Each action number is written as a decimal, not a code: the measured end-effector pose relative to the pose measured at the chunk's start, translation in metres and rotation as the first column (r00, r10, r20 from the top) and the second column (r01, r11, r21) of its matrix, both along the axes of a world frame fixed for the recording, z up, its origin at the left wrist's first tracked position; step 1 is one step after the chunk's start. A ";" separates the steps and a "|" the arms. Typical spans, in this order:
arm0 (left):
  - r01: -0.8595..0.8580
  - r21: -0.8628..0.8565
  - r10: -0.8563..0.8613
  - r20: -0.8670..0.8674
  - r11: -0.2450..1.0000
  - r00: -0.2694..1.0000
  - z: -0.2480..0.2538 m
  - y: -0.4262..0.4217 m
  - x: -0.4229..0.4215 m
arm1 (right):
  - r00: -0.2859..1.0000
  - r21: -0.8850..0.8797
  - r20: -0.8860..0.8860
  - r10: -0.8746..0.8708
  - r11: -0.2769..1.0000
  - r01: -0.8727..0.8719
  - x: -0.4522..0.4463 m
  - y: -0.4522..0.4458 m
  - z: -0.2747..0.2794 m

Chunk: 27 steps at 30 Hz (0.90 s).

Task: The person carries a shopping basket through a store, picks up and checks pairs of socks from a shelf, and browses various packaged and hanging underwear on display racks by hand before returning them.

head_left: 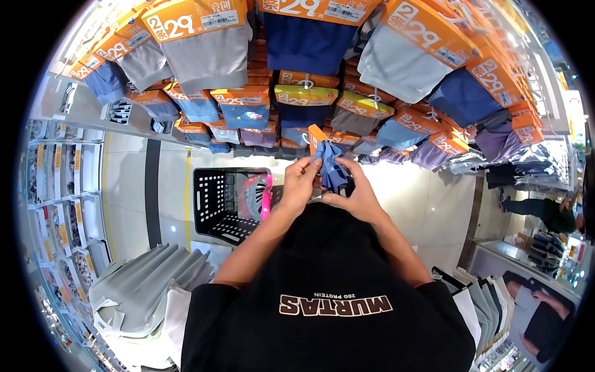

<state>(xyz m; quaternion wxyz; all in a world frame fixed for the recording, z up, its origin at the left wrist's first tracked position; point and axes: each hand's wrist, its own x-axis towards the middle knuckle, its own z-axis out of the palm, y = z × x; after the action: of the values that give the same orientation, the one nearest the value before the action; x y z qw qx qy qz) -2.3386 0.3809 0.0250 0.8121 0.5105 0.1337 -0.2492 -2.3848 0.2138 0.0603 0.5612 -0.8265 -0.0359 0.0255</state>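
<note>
In front of my chest, both my hands hold a bunched pair of blue underpants (333,166) on an orange price card (318,137). My left hand (300,178) pinches the left side, its thumb close to the card's lower end. On the right side, my right hand (358,192) has its fingers behind the cloth and its thumb below it. Part of the cloth is hidden by my fingers. Rows of similar underpants (305,43) hang from orange cards on the rack just beyond my hands.
A black shopping basket (214,201) with a pink handle stands on the tiled floor at my left. Grey garments (145,288) hang close at the lower left, more clothes (480,304) at the lower right. Shelves (65,204) line the left. A person (545,214) is at the far right.
</note>
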 end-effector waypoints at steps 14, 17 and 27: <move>-0.025 -0.041 0.022 -0.081 0.999 0.996 -0.007 0.007 -0.001 | 0.860 0.562 -0.453 -0.234 0.674 0.479 0.007 -0.020 -0.024; -0.059 -0.063 0.050 -0.147 0.996 0.988 -0.013 0.006 -0.004 | 0.935 0.350 -0.355 -0.006 0.926 0.139 -0.003 -0.023 -0.013; -0.099 -0.239 0.046 -0.219 0.966 0.975 0.019 0.003 0.003 | 0.838 0.418 -0.442 -0.320 0.753 0.508 0.007 -0.044 -0.056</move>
<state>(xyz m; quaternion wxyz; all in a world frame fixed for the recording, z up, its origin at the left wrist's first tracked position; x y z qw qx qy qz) -2.3354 0.3843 0.0443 0.8594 0.3699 0.2057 -0.2868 -2.3783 0.1702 0.0046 0.7513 -0.6125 0.2438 0.0315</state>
